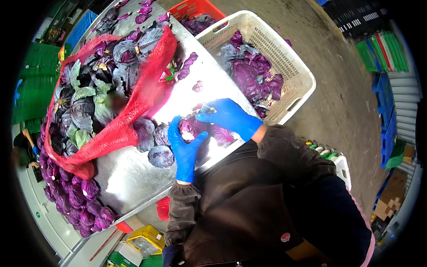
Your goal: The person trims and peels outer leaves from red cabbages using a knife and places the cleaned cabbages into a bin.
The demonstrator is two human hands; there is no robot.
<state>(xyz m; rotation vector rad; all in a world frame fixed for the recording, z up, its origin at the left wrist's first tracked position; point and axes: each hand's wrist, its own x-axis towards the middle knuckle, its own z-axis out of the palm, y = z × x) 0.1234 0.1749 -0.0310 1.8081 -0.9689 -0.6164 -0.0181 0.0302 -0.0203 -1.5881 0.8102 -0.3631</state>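
In a blue glove, my left hand (185,147) grips a red cabbage (191,126) against the steel table (128,180), thumb and fingers spread around it. A pale cut patch shows on the cabbage. My right hand (230,116), also gloved in blue, is closed around a small metal tool (208,107), probably a knife, mostly hidden by the fingers. A loose purple leaf (222,135) lies below that hand. Left of my left hand sit a few dark cabbages (161,156). Beyond them, a red mesh sack (146,86) lies open around many untrimmed cabbages (81,113).
A white plastic crate (302,75) with purple leaves stands beyond the table's right edge, a red crate (200,6) behind it. Trimmed cabbages (78,200) are piled at the table's left end. Another person (26,147) is at far left. A yellow crate (146,238) sits below the table.
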